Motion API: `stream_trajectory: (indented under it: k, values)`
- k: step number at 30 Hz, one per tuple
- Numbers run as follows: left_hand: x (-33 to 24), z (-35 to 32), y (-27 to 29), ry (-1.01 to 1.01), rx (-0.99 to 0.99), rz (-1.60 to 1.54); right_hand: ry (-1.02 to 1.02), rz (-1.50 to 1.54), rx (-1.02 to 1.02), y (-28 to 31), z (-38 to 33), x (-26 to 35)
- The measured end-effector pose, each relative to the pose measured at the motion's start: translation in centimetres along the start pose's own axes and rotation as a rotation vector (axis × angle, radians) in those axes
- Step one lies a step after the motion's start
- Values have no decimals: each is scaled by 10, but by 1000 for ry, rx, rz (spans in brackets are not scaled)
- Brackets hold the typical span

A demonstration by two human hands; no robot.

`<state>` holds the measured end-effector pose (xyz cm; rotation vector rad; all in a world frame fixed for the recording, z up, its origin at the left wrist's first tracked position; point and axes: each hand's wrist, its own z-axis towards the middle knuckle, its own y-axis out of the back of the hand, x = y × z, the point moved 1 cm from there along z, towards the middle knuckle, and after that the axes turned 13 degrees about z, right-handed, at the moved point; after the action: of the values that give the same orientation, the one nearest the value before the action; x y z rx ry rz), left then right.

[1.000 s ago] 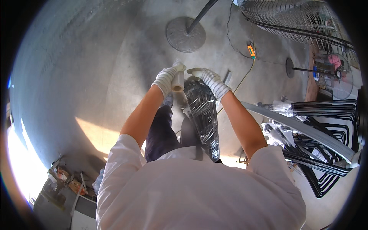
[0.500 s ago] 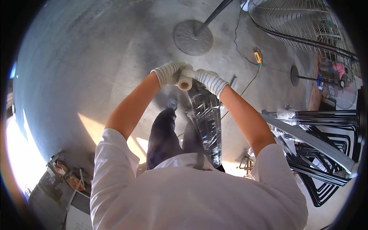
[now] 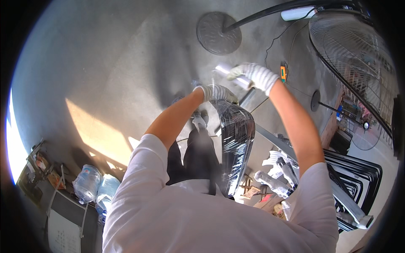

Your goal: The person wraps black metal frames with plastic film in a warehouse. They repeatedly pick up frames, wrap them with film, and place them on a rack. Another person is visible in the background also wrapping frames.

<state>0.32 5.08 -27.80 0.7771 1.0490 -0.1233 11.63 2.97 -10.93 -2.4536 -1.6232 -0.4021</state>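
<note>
A bundle of bent black metal tubes (image 3: 236, 135), wound in shiny clear film, stands upright in front of my body, to the right of my legs. My left hand (image 3: 218, 93), in a white striped knit glove, is closed over the bundle's rounded top end. Above and to the right of it, my gloved right hand (image 3: 256, 77) grips a roll of clear stretch film (image 3: 237, 77). The roll is tilted and slightly blurred, held apart from the bundle. Film between roll and bundle is too faint to trace.
A fan's round floor base (image 3: 219, 33) lies ahead, with a large wire fan cage (image 3: 352, 46) at upper right. An orange device (image 3: 283, 74) sits on the floor by cables. More black tube frames (image 3: 358, 168) lean at right beside a grey metal bar (image 3: 337, 196). Large plastic bottles (image 3: 87, 184) stand lower left.
My hands have parted: the left came down onto the bundle's top, while the right carried the film roll up and to the right. My view has shifted, showing the bottles.
</note>
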Motion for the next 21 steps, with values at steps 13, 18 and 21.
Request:
stream_trajectory:
  k: [13, 18, 21]
  values:
    - [-48, -19, 24, 888, -244, -344, -221, 983, 60, -3, -21, -238]
    - [-113, -56, -62, 1569, -790, -615, -151, 1224, 168, -55, -20, -228]
    - [-144, -46, -90, 1310, -825, -1781, -136, 1254, 195, -63, -18, -223]
